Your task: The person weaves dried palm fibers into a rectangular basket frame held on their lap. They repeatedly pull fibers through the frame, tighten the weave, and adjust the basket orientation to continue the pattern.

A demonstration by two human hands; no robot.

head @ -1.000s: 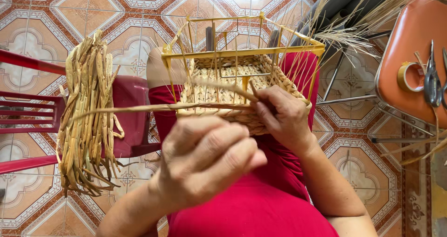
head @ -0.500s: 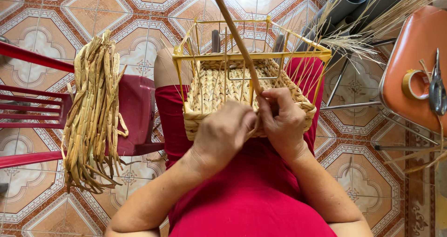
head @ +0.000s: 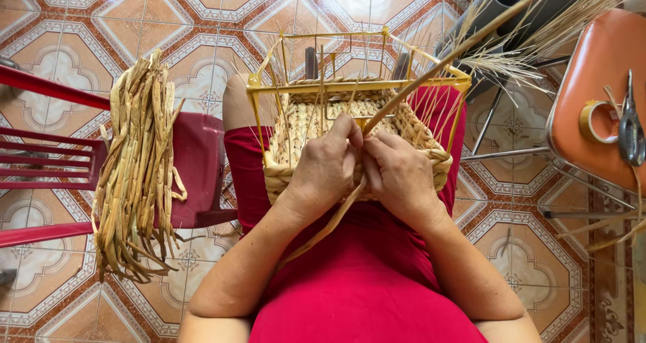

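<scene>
Both grips pinch one long dried fibre strand (head: 431,74): left hand (head: 326,171) and right hand (head: 397,175) meet at the rim of a half-woven basket (head: 296,124) on a yellow wire frame (head: 350,86), resting on the lap. A bundle of strands (head: 134,168) drapes over a red chair (head: 198,168) to the left.

A red plastic chair (head: 195,161) stands left; tape roll (head: 595,121) and scissors (head: 631,131) lie right.
</scene>
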